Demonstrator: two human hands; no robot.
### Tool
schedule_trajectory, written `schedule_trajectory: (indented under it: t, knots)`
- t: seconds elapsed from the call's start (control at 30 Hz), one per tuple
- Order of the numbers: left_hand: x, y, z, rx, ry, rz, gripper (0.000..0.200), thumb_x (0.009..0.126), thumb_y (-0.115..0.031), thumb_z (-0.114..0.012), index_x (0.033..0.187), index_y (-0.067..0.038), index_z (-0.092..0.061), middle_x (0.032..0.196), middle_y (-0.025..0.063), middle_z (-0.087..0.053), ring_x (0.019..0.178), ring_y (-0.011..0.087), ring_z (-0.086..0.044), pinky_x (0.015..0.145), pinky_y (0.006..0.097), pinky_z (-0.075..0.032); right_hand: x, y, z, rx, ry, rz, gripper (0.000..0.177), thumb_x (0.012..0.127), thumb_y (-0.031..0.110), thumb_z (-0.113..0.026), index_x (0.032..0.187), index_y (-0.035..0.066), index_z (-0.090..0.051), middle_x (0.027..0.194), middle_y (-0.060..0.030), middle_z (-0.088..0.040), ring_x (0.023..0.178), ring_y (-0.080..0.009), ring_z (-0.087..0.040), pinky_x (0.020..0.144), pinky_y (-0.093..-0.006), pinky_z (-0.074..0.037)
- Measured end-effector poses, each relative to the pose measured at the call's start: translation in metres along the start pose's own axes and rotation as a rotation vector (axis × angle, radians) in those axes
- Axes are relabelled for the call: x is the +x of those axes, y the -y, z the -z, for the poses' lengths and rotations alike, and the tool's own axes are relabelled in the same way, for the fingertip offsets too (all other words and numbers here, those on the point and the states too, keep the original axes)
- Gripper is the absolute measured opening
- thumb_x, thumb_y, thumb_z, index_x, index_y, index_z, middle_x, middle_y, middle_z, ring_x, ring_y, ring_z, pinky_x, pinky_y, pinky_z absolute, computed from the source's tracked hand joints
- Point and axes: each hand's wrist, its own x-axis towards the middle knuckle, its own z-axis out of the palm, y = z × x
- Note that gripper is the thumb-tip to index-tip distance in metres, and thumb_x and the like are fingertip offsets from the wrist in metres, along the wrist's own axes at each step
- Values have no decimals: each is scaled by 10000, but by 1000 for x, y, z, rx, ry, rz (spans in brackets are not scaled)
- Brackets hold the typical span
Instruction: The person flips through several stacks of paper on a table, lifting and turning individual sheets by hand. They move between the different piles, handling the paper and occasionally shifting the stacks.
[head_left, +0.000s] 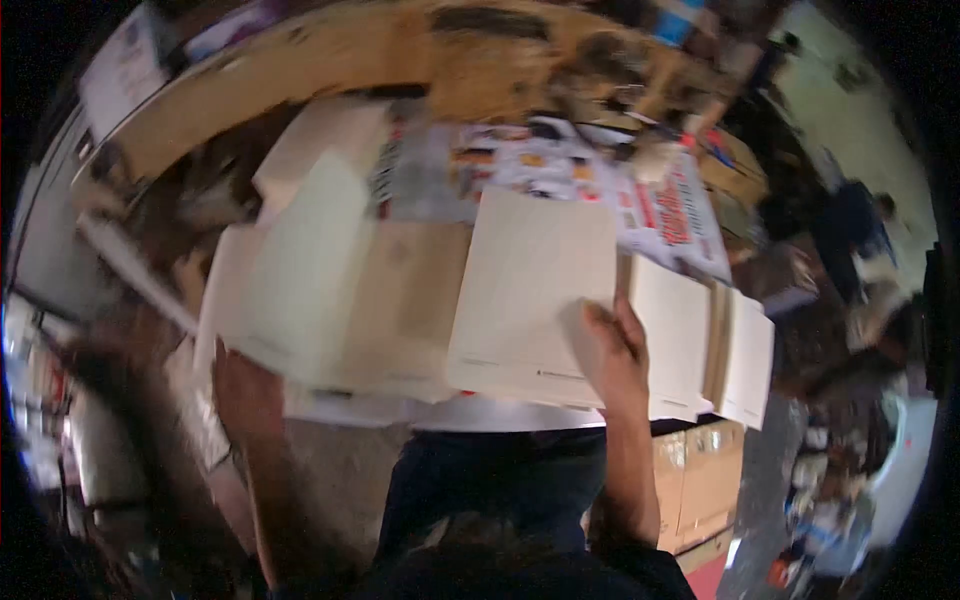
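My left hand (247, 395), blurred, is at the lower left corner of a pale, curved sheet of paper (305, 265), closed at its edge with most fingers hidden. That sheet rises over a left pile of paper (220, 265) and a greyish-beige page (415, 290). Right of these lies a cream stack of paper (535, 270) with small print along its bottom edge. My right hand (622, 350) grips this stack's right edge, its thumb on top. More cream stacks (668, 335) overlap in a row farther right.
Behind the papers, a printed poster sheet (650, 205) covers part of the work surface. A wooden ledge (330, 70) curves along the back. Cardboard boxes (695, 480) stand below at the right. Another cream pile (320, 140) sits at the back left.
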Motion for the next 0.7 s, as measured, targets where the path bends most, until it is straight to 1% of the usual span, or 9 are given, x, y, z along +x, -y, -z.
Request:
schedule_trajectory:
  t: [0.03,0.1,0.23,0.3,0.4,0.47,0.53,0.6,0.7]
  knots:
    - [-13,-28,-16,-859,265,176,451,971,-333,-443,1293,-23,-507,1291,162,-545,1195,247,-515,1068,413,-360,-3,-5,-17,-27,80,25,295,954,159,-519,1202,3,-482,1013,-76,-607,894,-131,-565,793,-255,-463]
    - [4,-33,-34,-144,357,140,450,995,-359,-369,1233,-32,-565,1241,150,-578,1145,245,-552,1036,406,-394,-5,-18,-45,-199,200,145,356,965,145,-490,1294,19,-439,1084,-103,-623,928,-141,-590,837,-279,-466]
    - [9,-21,-58,115,363,203,365,990,-281,-462,1083,38,-613,919,99,-662,804,179,-585,795,328,-466,2,-90,-100,-210,335,125,504,961,153,-479,1381,-57,-296,1203,-202,-559,1105,-244,-530,963,-330,-409]
    - [7,-58,-82,773,424,164,280,964,-215,-523,1039,39,-614,825,64,-637,735,141,-544,704,333,-466,1,-93,-123,-207,328,153,527,963,158,-463,1395,-70,-265,1255,-222,-524,1145,-260,-505,986,-340,-395]
    - [19,-59,-78,872,395,60,214,936,-167,-569,1053,0,-632,804,47,-627,738,113,-550,681,303,-480,-5,-75,-143,78,583,47,517,958,147,-365,1423,-35,-230,1300,-273,-464,1185,-321,-476,1038,-367,-367]
    - [16,-106,-78,746,375,68,215,897,-80,-598,1094,4,-625,823,49,-640,710,118,-558,677,254,-479,-15,-112,-134,-385,613,494,543,974,182,-406,1453,29,-201,1281,-249,-502,1192,-343,-508,1042,-396,-396]
    - [52,-92,-34,841,340,-12,316,875,-26,-593,1188,18,-602,903,49,-673,798,123,-614,738,240,-492,-31,-38,-126,84,700,-97,573,922,20,-497,1447,79,-275,1291,-160,-509,1110,-172,-569,922,-335,-471]
    - [104,-46,36,674,288,-234,345,907,-102,-581,1234,9,-577,985,122,-682,907,200,-645,849,301,-486,-29,-24,-94,11,632,52,554,922,34,-531,1428,77,-308,1269,-163,-529,1076,-170,-591,890,-327,-493]
    - [150,-4,125,984,337,-245,337,908,-114,-585,1222,9,-583,990,131,-679,912,212,-646,856,311,-486,-19,-7,-22,-179,443,249,340,897,54,-594,1231,53,-529,1088,-125,-632,992,-160,-622,795,-289,-536]
